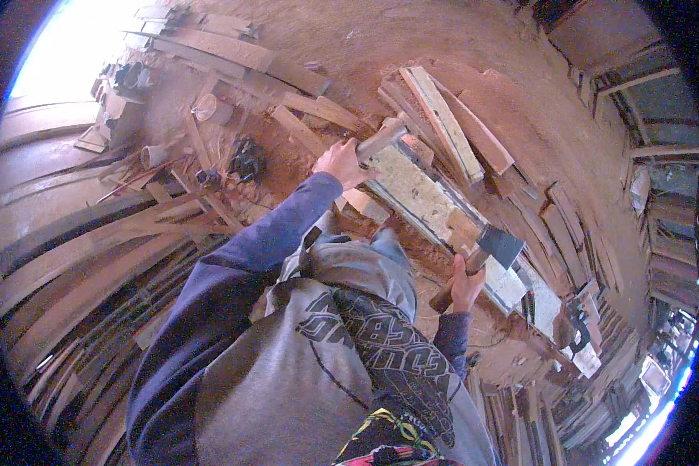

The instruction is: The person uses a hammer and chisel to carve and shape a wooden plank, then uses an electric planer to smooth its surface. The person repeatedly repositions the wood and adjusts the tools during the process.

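Note:
Across a pale, scarred wooden bench board (419, 190) my two hands are spread apart. My left hand (340, 164) is closed round the near end of a short wooden piece (382, 138), which lies crosswise at the board's far-left end. In my right hand (466, 286) is the wooden handle of a hatchet, gripped near its head. The dark, broad hatchet blade (503, 245) points away to the right over the board. Part of the handle is hidden behind my fingers, and its end sticks out below my hand.
Long planks (443, 124) lean beside the bench on the far side. A dark power tool (246, 159) and a light bucket (212, 109) are on the dusty floor at left. Stacked timber (93, 272) fills the left side. A black tool (576, 326) rests past the bench's right end.

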{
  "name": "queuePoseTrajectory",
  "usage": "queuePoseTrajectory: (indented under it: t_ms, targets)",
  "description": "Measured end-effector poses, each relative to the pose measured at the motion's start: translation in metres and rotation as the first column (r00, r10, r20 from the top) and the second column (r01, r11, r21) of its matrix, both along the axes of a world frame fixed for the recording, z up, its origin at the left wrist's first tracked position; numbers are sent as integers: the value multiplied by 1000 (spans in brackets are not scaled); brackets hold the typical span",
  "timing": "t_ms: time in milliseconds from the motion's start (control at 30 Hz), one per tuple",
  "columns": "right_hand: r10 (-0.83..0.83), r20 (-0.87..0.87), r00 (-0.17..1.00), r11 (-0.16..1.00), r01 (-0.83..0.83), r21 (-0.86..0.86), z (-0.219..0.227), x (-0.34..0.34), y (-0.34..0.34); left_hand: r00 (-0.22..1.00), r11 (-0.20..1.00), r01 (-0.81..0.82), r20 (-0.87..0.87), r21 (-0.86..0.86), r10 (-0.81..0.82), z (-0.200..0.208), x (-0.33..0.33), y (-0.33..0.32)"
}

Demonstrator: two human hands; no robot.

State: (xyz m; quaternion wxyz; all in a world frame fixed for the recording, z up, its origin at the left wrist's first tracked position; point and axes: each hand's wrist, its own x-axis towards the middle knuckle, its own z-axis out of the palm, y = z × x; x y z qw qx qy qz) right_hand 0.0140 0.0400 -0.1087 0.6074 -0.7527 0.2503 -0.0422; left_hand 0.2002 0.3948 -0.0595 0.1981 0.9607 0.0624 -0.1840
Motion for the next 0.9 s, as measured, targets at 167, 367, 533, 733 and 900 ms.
queuePoseTrajectory:
  t_ms: [167, 367, 533, 733, 900]
  targets:
    - [60, -189, 980, 970, -102, -222, 0, 15, -5, 996, 1000, -3, -92, -1, 2, -1, 1, -4]
    - [36, -223, 974, 956, -98, -276, 0, 16, -7, 994, 999, 40, -99, 24, -37, -30, 10, 16]
    - [-9, -294, 956, 940, -91, -327, 2, 18, -5, 992, 994, -95, -83, 55, 99, -26, 14, 78]
    - [11, -270, 963, 947, -97, -306, 2, 19, -4, 967, 971, -187, 145, -147, 208, -19, -5, 74]
    - [28, -230, 973, 904, -122, -409, 3, 18, -2, 971, 944, -229, 10, -238, 238, -32, -14, 46]
